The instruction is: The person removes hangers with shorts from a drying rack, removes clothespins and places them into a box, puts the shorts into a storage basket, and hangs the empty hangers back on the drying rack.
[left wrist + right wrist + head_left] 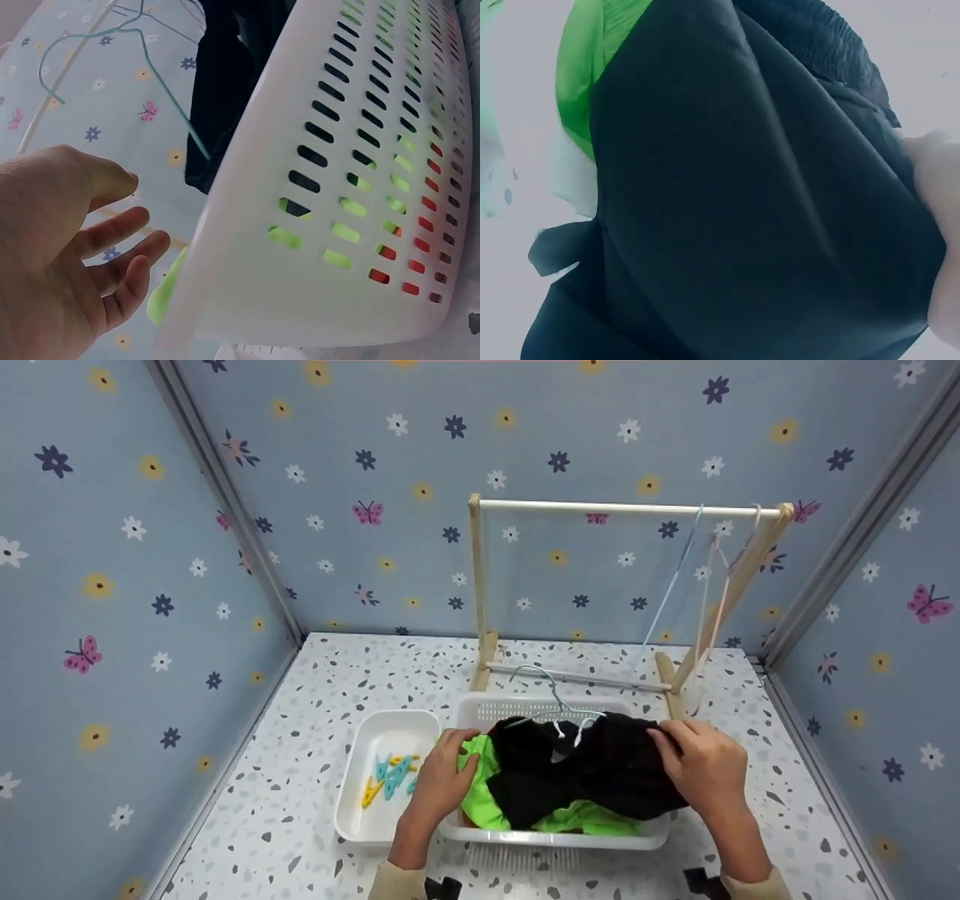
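Observation:
Black shorts (622, 772) with a white drawstring lie bunched over the white basket (555, 838), on top of bright green cloth (484, 799). My right hand (705, 765) pinches the right end of the shorts between thumb and fingers. The black fabric (705, 180) fills most of the right wrist view, with a gathered waistband at its top. A thin teal wire hanger (559, 699) pokes out of the shorts, hook toward the back; its lower part is hidden by them. Beside the basket's left rim, my left hand (56, 255) has relaxed, spread fingers and holds nothing.
Left of the basket stands a white tray (351, 780) with several yellow and teal clothespins (395, 776). A wooden drying rack (630, 507) rises behind, ribbon loops (679, 570) hanging at its right. Flower-patterned walls enclose the speckled tabletop (285, 780).

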`<state>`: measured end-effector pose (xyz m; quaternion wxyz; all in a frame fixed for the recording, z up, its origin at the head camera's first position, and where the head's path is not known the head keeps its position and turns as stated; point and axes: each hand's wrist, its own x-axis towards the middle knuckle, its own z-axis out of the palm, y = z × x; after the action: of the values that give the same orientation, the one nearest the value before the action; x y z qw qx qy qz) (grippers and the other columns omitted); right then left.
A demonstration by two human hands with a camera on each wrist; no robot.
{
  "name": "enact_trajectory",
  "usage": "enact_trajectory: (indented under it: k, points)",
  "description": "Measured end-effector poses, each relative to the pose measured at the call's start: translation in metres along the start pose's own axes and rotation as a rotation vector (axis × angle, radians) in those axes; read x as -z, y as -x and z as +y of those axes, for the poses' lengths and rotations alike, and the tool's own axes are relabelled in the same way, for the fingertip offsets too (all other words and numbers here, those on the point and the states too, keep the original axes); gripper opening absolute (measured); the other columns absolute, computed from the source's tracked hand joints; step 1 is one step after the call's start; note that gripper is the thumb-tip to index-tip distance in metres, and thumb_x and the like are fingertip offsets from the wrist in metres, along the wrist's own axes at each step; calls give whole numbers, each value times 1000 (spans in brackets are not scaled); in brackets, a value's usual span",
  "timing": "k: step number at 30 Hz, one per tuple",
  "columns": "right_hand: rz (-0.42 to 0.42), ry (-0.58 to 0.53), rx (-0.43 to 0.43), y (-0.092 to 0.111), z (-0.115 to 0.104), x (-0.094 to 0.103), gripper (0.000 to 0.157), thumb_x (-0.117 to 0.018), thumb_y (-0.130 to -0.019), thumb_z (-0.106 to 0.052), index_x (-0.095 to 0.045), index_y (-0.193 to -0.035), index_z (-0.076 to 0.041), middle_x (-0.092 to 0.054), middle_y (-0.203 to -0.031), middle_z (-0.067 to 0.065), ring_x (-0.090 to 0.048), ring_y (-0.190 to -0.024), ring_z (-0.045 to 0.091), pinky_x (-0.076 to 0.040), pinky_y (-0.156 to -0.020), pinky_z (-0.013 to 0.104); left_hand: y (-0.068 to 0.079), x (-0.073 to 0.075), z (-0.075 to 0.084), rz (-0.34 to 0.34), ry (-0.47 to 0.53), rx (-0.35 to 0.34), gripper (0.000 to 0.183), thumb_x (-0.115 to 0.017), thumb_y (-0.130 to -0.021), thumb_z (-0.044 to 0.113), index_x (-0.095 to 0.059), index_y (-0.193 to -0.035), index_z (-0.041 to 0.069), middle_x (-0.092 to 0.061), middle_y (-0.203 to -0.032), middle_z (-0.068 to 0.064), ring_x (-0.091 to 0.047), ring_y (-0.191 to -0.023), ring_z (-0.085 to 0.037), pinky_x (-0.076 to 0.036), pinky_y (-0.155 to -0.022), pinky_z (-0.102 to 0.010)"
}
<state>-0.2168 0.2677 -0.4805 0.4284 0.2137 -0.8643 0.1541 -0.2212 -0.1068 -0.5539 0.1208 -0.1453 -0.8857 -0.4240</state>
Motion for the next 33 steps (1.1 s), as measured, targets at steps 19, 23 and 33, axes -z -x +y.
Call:
enact_trajectory:
  k: [19,23,33]
  points:
    - [325,-164,-79,-22,-13,4,33,-68,-88,-36,-74,-74,-7,-62,-65,5,-57,-52,25,-40,-48,38,-35,24,8,186,-119,-176,40,-66,-94,12,-54,-131,9,-50,-128,-11,-54,-114,-28,-45,-91,-49]
    - [372,-235,-96,-27,-19,2,31,-69,-87,-34,-75,-75,-6,-64,-66,6,-59,-55,25,-42,-55,33,-39,30,9,264,-145,-210,33,-63,-94,10,-57,-126,8,-57,-120,-8,-57,-109,-26,-45,-90,-47]
    - [380,-354,-96,-32,-31,-11,26,-73,-85,-27,-74,-75,-3,-67,-70,8,-63,-61,28,-46,-65,28,-38,44,21,403,-281,-247,8,-57,-96,10,-63,-101,8,-62,-95,-6,-58,-86,-27,-46,-77,-43]
